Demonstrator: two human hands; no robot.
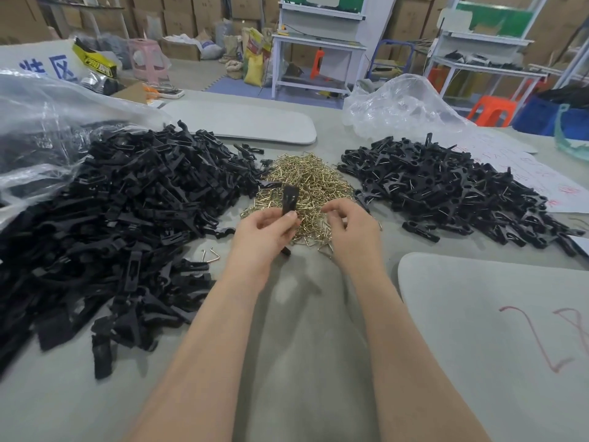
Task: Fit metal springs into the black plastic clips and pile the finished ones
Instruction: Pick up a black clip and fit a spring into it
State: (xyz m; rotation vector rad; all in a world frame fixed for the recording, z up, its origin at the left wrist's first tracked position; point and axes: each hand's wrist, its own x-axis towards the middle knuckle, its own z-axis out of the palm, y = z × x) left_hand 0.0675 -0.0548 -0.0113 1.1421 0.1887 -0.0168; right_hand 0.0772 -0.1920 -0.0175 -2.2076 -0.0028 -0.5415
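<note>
- A black clip [290,199] stands upright over the near edge of the spring heap. The left grip [267,229] pinches its lower end. No spring shows in it, so I judge this piece not yet fitted.
- The right grip [350,226] rests fingers-down on the brass-coloured spring heap [312,177], fingers curled. Whether it pinches a spring I cannot tell.
- To the right lies the finished pile [446,189], black clips with wire showing in them. It is a sizeable mound, so a good share of the work looks done.
- To the left, the unfitted clip pile [127,202] is clearly larger and spills from a clear plastic bag [41,106]. More appears left than done.
- One loose spring [212,254] lies on the grey counter [302,330] beside that pile.
- By my judgement the step in hand is to seat a spring in the held clip, then add it to the right pile.
</note>
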